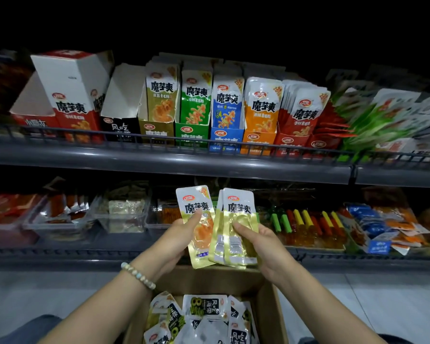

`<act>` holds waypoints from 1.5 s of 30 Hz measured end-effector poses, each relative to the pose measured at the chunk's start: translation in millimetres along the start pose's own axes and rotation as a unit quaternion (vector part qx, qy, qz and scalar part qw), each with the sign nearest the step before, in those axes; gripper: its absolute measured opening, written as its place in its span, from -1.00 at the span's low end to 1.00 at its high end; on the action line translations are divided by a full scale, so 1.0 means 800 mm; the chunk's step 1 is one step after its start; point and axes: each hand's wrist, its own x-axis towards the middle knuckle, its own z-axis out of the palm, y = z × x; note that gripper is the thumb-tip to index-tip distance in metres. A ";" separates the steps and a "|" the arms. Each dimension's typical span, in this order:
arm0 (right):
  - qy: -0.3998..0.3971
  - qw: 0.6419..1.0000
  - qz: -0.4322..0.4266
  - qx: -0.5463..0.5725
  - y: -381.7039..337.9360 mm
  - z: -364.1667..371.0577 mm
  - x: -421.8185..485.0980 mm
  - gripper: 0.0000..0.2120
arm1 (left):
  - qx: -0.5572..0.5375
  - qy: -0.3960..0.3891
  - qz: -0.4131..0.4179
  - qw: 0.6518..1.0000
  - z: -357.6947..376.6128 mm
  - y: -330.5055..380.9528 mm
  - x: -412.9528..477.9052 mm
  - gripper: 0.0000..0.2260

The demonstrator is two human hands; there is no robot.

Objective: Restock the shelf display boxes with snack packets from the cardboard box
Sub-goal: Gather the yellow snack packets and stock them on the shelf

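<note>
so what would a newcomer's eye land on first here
Mid-frame, the left hand holds one gold snack packet and the right hand holds a few matching packets, fanned out. Above them, on the upper shelf, a row of display boxes runs gold, green, blue, orange and red, stocked with upright packets. At the bottom, the open cardboard box holds loose packets.

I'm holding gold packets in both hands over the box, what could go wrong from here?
1. The packets in the right hand show their backs, while the packet in the left hand shows its front, so they might get shelved facing mixed ways.
2. The gold display box sits right beside the similar green box; a packet could land in the wrong one.
</note>
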 end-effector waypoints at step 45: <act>-0.029 1.000 -0.006 0.009 0.019 0.033 0.000 -0.80 | -0.006 0.071 0.096 0.993 0.014 0.002 -0.016 -0.67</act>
